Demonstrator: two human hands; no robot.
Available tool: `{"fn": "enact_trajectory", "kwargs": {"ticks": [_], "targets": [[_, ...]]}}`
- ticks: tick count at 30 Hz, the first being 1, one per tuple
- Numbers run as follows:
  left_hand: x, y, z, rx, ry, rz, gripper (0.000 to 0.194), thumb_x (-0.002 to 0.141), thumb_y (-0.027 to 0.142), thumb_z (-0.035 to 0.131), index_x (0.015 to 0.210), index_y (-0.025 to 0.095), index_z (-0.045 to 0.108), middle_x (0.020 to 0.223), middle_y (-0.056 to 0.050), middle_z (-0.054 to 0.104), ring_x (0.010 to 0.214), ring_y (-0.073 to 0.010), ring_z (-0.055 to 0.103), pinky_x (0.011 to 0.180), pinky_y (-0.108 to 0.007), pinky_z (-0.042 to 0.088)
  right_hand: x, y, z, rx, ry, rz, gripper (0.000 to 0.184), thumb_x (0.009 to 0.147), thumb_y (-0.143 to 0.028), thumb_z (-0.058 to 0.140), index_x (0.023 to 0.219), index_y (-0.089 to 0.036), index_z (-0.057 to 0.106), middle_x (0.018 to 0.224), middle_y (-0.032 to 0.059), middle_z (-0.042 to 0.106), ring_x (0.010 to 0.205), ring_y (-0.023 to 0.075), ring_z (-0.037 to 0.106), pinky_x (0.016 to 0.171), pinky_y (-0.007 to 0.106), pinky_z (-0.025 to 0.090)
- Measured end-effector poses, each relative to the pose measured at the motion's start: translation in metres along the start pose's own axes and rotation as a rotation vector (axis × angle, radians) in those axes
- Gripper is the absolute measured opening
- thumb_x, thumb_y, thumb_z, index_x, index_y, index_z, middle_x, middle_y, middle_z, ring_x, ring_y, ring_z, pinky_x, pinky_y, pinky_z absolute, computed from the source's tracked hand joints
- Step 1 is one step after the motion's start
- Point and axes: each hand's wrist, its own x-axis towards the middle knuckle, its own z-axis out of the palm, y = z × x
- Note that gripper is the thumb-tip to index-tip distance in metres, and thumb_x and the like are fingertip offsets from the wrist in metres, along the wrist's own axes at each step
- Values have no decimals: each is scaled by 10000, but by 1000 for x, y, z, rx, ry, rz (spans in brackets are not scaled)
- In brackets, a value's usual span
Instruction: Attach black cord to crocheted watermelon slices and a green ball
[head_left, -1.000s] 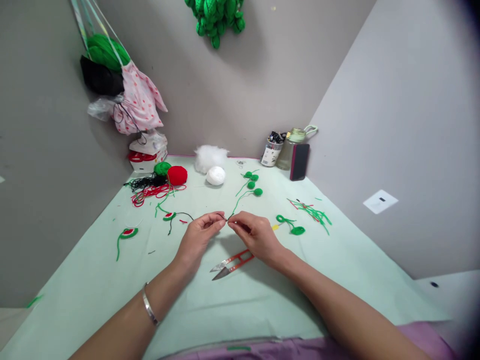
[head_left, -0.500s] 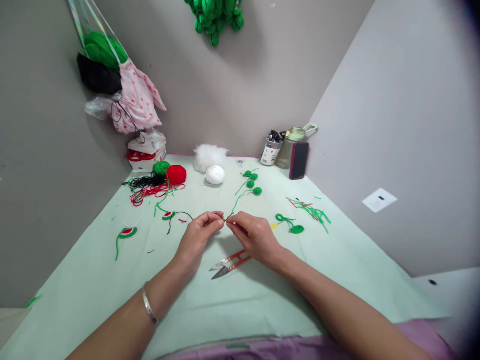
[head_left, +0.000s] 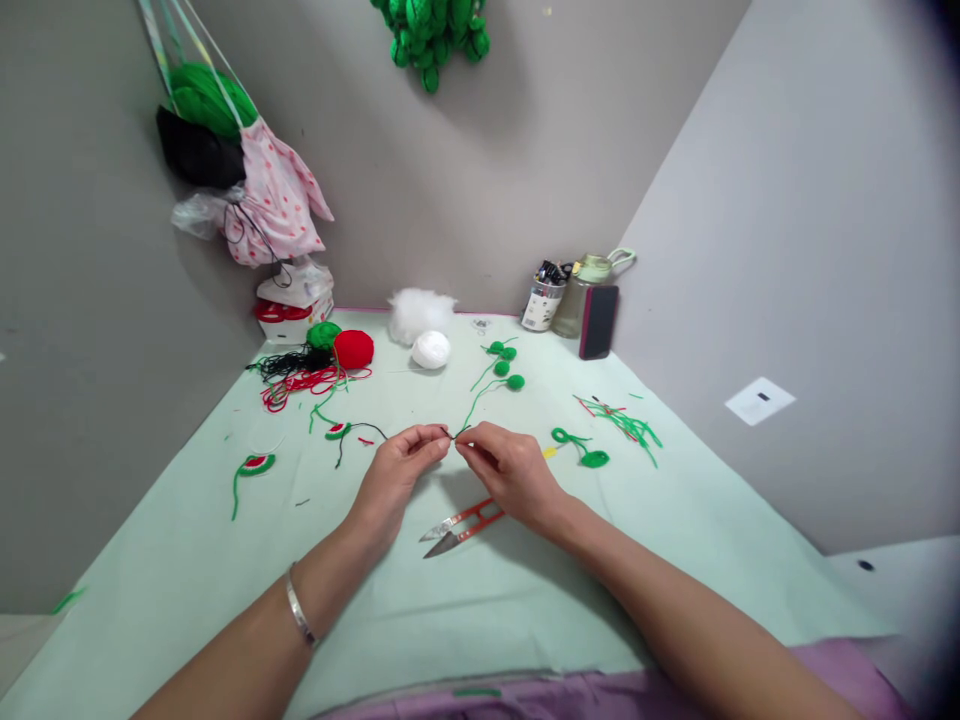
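My left hand (head_left: pixel 396 478) pinches black yarn (head_left: pixel 366 427) between thumb and fingertips. The yarn's other end trails leftward to a small crocheted watermelon slice (head_left: pixel 337 433). Almost touching the left fingertips, my right hand (head_left: pixel 514 475) is closed in a pinch at the same spot, with a short dark yarn end showing by its fingers. A tiny thin thing between the hands is too small to make out. Below my right hand lie thread snips (head_left: pixel 463 525) with orange handles, blades apart. Another watermelon slice (head_left: pixel 255 464) with a green tail rests at the left.
Red (head_left: pixel 353 350) and white yarn balls (head_left: pixel 431 350) stand at the back near tangled yarn (head_left: pixel 300 375). Green crocheted balls (head_left: pixel 515 382), a green leaf piece (head_left: pixel 595 459) and yarn scraps (head_left: pixel 622 425) lie rightward. A phone (head_left: pixel 598 322) leans against a bottle (head_left: pixel 571 305).
My right hand has shifted very slightly right, and the dark yarn end at its fingertips sits a little differently. Everything on the table stays in place.
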Motion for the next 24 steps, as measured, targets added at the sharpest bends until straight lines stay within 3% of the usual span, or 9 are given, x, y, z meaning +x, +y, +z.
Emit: {"fn": "enact_trajectory", "kwargs": {"ticks": [12,19,24], "targets": [[0,2,1,27,19,3,169,734,331,741,773,178,680,1152,-61,636,986,-193,574,994,-370,374,-1,-1,0,-27,-7,-15,147,930,-173,500,893,-190,642,794,29,684,656,119,597,606,215,412],[-3,4,2,45,22,1,114,740,291,707,753,186,665,1155,-62,638,1064,-223,578,1014,-371,372,-1,2,1,-73,6,-14,144,934,-185,503,887,-191,639,786,25,684,647,117,596,593,217,394],[-4,3,1,35,4,-7,106,748,280,700,791,191,660,1034,-44,658,989,-195,592,986,-353,397,0,1,-1,-64,2,-3,148,936,-191,498,893,-193,640,781,27,682,646,119,594,602,222,399]]}}
